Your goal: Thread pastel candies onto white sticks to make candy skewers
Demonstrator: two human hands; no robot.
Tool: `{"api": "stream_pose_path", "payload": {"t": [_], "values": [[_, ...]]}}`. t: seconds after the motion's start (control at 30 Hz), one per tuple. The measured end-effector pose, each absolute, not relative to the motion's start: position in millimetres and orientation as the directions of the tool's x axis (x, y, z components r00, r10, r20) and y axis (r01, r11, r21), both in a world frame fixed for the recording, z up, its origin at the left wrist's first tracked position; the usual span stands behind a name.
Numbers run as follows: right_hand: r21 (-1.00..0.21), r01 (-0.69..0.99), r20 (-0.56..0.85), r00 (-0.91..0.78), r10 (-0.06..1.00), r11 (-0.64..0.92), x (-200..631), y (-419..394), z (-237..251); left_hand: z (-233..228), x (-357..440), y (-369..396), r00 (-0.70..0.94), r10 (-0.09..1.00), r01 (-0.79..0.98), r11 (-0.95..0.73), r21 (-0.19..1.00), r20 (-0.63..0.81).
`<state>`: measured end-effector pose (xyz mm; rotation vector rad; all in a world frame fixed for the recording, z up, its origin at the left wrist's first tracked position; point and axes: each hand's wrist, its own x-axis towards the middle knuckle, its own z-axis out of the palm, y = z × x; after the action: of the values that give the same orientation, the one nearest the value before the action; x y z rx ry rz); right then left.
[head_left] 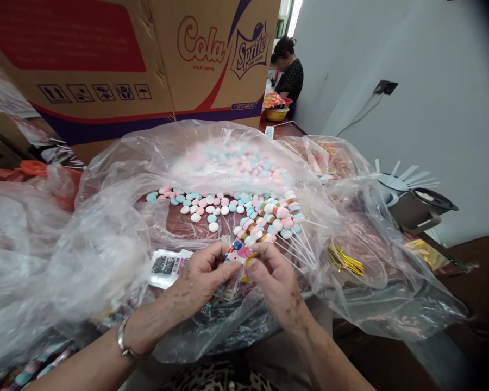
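Note:
Between my two hands is a small printed plastic candy bag [239, 252] with blue, red and yellow patterns. My left hand [209, 271] pinches its left side, and my right hand [274, 274] pinches the right side. Just beyond my fingers lies a pile of candy skewers [275, 220], pink, white, blue and brown pieces threaded on white sticks [303, 247]. Loose pastel candies [213, 226] spread out behind them, partly under a clear plastic sheet [155, 152]. Left of my left hand rests a stack of printed packets [169, 267].
A large cardboard carton [163, 70] stands at the back. Gold twist ties [346, 260] lie on the right. Beyond them are a grey mug [418, 212] and a container with white sticks [391, 182]. Another person [289, 70] sits farther back beside a yellow bowl [277, 113].

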<state>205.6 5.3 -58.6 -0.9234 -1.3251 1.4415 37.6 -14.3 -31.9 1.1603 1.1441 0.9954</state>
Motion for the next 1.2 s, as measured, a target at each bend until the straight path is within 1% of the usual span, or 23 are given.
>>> {"api": "stream_pose_path", "payload": {"t": [0.07,0.13,0.23,0.3,0.37,0.43,0.47,0.5,0.57,0.63,0.67,0.73,0.83,0.9,0.93,0.97,1.0,1.07,1.1,1.13,1.17,1.2], "values": [[-0.989,-0.143,0.020,-0.350,0.937,-0.033,205.4,5.6,-60.4,-35.7,37.8,-14.7,0.157,0.974,-0.011,0.167,0.986,-0.163],[-0.992,-0.123,0.026,-0.331,0.943,-0.016,205.7,5.5,-63.0,-39.6,38.2,-15.7,0.173,0.960,-0.055,0.234,0.971,-0.221],[-0.992,-0.114,0.080,-0.303,0.950,0.047,205.2,3.9,-66.0,-40.8,39.1,-16.8,0.174,0.943,-0.223,0.319,0.921,-0.284],[-0.990,-0.139,0.082,-0.351,0.933,0.034,204.3,2.4,-65.4,-38.1,38.9,-16.4,0.190,0.932,-0.316,0.354,0.880,-0.307],[-0.979,-0.199,0.053,-0.425,0.904,-0.036,204.2,1.9,-62.5,-34.9,37.2,-15.6,0.260,0.902,-0.329,0.420,0.846,-0.346],[-0.974,-0.211,0.037,-0.510,0.859,-0.083,206.3,3.3,-58.3,-33.5,34.3,-14.9,0.376,0.837,-0.280,0.512,0.812,-0.398],[-0.982,-0.182,0.052,-0.543,0.838,-0.057,208.2,4.6,-56.2,-33.7,32.8,-14.8,0.437,0.793,-0.251,0.561,0.789,-0.425],[-0.990,-0.138,0.084,-0.560,0.824,0.007,210.5,5.9,-54.4,-34.5,31.2,-14.7,0.491,0.746,-0.228,0.609,0.760,-0.451],[-0.977,-0.030,0.195,-0.540,0.818,0.213,214.8,8.0,-51.8,-36.6,28.3,-14.6,0.558,0.681,-0.215,0.670,0.711,-0.474],[-0.910,0.064,0.333,-0.473,0.816,0.409,217.0,7.9,-50.7,-37.5,25.9,-13.9,0.575,0.687,-0.235,0.659,0.714,-0.445],[-0.879,0.100,0.380,-0.443,0.812,0.466,216.8,7.0,-50.7,-37.2,24.8,-13.3,0.577,0.698,-0.240,0.641,0.729,-0.424],[-0.860,0.128,0.409,-0.407,0.817,0.494,214.5,3.8,-51.8,-35.1,23.1,-11.7,0.589,0.701,-0.215,0.616,0.758,-0.402],[-0.912,0.092,0.336,-0.389,0.858,0.399,210.0,-1.2,-56.6,-31.1,22.0,-9.3,0.583,0.678,-0.117,0.615,0.780,-0.447],[-0.911,0.149,0.308,-0.374,0.875,0.384,210.0,-3.2,-60.4,-29.5,22.0,-8.9,0.537,0.698,-0.063,0.593,0.803,-0.473],[-0.880,0.215,0.331,-0.361,0.872,0.424,211.4,-3.8,-61.5,-29.1,22.2,-9.1,0.506,0.713,-0.047,0.585,0.810,-0.486],[-0.819,0.296,0.390,-0.340,0.856,0.491,213.5,-4.3,-61.8,-28.9,22.4,-9.6,0.472,0.727,-0.036,0.581,0.813,-0.498],[-0.723,0.383,0.478,-0.325,0.816,0.575,216.3,-4.8,-61.0,-28.6,22.7,-10.3,0.440,0.739,-0.031,0.580,0.814,-0.510],[-0.446,0.518,0.654,-0.368,0.661,0.730,222.3,-5.7,-55.9,-27.9,23.4,-11.8,0.409,0.747,-0.017,0.581,0.814,-0.525],[-0.304,0.541,0.697,-0.435,0.570,0.784,225.0,-6.2,-51.9,-27.3,23.8,-12.5,0.411,0.743,-0.007,0.582,0.813,-0.528],[-0.192,0.530,0.692,-0.523,0.497,0.826,227.1,-6.6,-47.3,-26.5,24.2,-13.0,0.423,0.737,0.002,0.581,0.814,-0.527],[-0.120,0.496,0.654,-0.613,0.444,0.860,228.7,-7.0,-42.5,-25.8,24.5,-13.5,0.440,0.728,0.010,0.582,0.813,-0.527],[-0.082,0.453,0.601,-0.688,0.407,0.888,229.7,-7.3,-37.9,-25.2,24.6,-13.7,0.459,0.714,0.021,0.586,0.810,-0.528]]}}
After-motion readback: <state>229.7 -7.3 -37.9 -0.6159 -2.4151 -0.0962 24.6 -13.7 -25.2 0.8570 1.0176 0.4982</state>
